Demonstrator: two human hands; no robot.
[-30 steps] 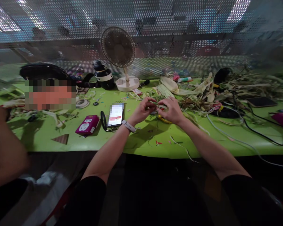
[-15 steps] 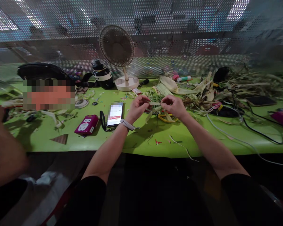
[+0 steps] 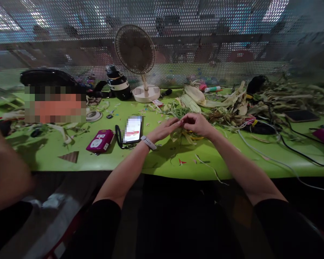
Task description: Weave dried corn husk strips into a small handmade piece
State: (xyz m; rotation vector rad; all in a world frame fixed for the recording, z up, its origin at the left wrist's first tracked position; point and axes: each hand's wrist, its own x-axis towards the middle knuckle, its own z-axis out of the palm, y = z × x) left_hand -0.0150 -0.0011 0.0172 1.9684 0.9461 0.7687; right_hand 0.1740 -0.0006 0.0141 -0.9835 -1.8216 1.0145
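My left hand [image 3: 166, 128], with a pale watch on its wrist, and my right hand [image 3: 196, 123] meet above the green table [image 3: 140, 158]. Both pinch strips of pale corn husk [image 3: 181, 135] that hang down between them. Under the husk lies a yellow-handled tool [image 3: 196, 136], only partly visible. A heap of corn husks [image 3: 194, 99] lies just beyond my hands.
A phone [image 3: 132, 130] and a magenta box [image 3: 99, 141] lie left of my hands. A small fan [image 3: 136, 54] and a dark bottle [image 3: 118, 83] stand at the back. More husks and black cables [image 3: 294, 144] cover the right side. Another person's arm [image 3: 5, 169] is at far left.
My hands were apart, pulling a husk strip between them; now they have come together and dropped lower toward the table, fingertips touching over the husk.
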